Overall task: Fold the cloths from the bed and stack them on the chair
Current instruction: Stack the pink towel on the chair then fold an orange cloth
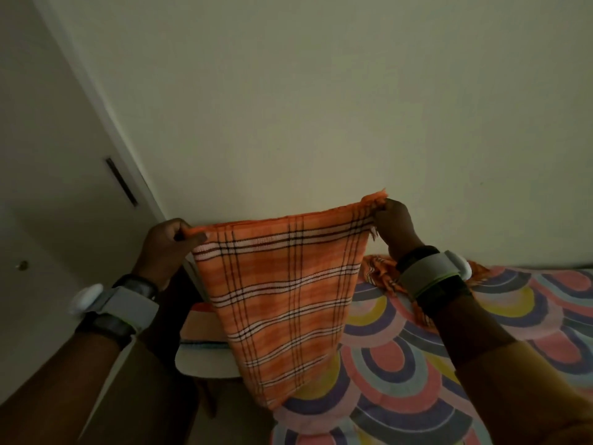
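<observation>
Both left hand (167, 244) and right hand (395, 228) pinch the orange cloth (282, 300) between fingers, partly hiding the chair (200, 361).

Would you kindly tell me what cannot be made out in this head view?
Chair and its stack, head view: mostly behind the held plaid cloth.
Second orange cloth on the bed, head view: partly behind the right wrist.
Bed, head view: cut by right and bottom edges.
</observation>
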Motion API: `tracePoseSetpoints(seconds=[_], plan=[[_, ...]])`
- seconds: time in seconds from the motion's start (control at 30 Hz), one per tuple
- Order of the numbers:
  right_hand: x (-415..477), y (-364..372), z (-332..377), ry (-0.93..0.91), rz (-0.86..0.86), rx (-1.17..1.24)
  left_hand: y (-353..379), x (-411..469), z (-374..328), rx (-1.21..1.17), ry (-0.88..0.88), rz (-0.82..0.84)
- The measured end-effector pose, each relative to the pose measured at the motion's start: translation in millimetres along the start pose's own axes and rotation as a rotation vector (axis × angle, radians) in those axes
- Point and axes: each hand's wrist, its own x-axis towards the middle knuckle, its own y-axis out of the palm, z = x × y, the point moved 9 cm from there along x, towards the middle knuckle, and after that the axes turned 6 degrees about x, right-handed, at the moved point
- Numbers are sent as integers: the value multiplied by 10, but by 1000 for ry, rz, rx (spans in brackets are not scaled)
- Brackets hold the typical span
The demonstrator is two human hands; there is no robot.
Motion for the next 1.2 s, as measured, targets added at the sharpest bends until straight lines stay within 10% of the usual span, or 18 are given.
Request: tracePoseSetpoints(seconds=[0.7, 1.2], plan=[[-1149, -236, 249, 4, 0, 115, -514, -672, -130, -338, -64, -98], [1032, -67, -965, 152, 4, -43, 1008, 298, 353, 7, -262, -59]])
